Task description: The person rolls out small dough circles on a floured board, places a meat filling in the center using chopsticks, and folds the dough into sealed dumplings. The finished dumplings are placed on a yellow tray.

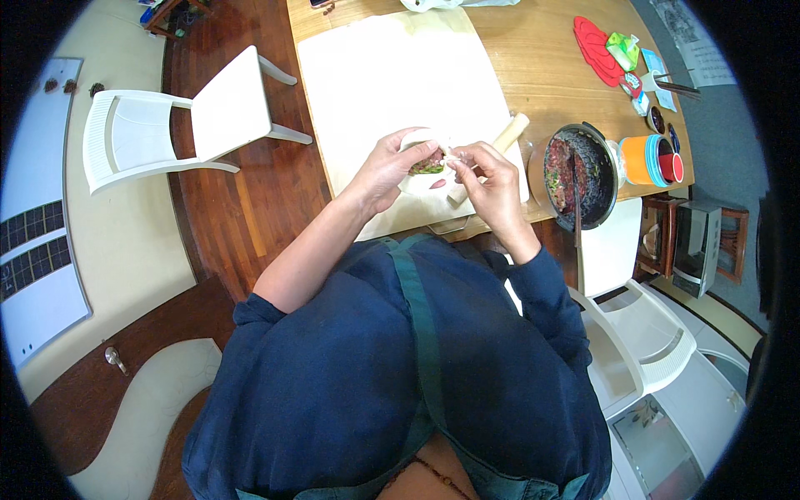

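Near the table's front edge, a round dough wrapper lies cupped in my left hand, whose thumb rests at the filling. Pink minced meat with green bits shows in the wrapper's middle. My right hand pinches the wrapper's right edge between thumb and fingers. Behind and partly under the right hand, a wooden rolling pin lies slanted on the white board. To the right stands a deep dark-lined pot with meat filling, chopsticks leaning in it.
Orange, blue and red plastic containers lie right of the pot. Farther back on the wooden table are a red mat, a green tissue pack and a small dark bowl. White chairs stand on both sides.
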Demonstrator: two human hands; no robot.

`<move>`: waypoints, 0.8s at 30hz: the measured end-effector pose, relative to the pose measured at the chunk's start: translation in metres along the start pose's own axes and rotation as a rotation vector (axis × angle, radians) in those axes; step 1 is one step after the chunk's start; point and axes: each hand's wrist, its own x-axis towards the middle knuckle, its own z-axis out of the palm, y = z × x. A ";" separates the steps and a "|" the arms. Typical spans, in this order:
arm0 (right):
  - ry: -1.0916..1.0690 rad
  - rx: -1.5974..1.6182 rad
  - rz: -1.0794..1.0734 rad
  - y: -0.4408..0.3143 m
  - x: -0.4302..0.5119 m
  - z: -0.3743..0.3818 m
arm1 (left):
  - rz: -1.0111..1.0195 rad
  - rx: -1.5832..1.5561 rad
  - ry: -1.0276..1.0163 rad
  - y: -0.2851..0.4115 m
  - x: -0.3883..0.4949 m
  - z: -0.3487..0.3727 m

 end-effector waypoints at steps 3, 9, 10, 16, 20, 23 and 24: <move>-0.009 -0.148 -0.159 0.001 0.000 -0.002 | -0.028 0.025 -0.027 0.001 0.000 0.001; -0.039 0.211 0.155 -0.001 0.004 -0.003 | 0.016 0.101 -0.003 0.005 -0.002 0.012; -0.030 0.303 0.182 -0.001 0.005 -0.002 | 0.013 0.130 -0.022 0.007 -0.001 0.012; -0.001 0.387 0.297 -0.005 0.008 -0.003 | 0.026 0.248 -0.113 0.017 0.003 0.007; 0.064 0.040 0.074 -0.004 0.007 -0.003 | -0.001 0.132 -0.056 0.018 0.005 0.005; 0.077 0.016 0.092 -0.004 0.006 0.000 | -0.103 0.020 0.095 0.013 0.003 0.006; 0.068 0.027 0.138 -0.004 0.005 0.001 | -0.127 0.004 0.148 0.011 0.002 0.006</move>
